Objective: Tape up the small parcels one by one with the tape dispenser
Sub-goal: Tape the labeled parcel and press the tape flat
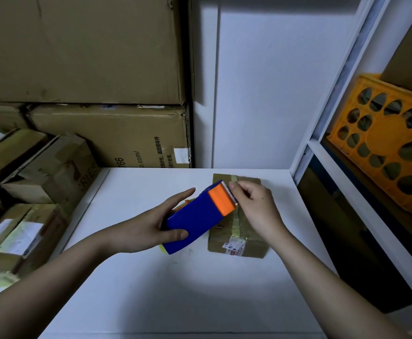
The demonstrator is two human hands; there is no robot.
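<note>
A blue tape dispenser with an orange head and a toothed blade is held above the white table. My left hand grips its blue body from the left. My right hand pinches at the blade end, where the tape end comes out; the tape itself is hard to see. Under my right hand lies a small brown cardboard parcel with a yellowish tape strip along its top and a white label on its near side.
Large cardboard boxes are stacked at the back left. Several smaller parcels pile up along the table's left edge. A white shelf frame on the right holds an orange plastic crate.
</note>
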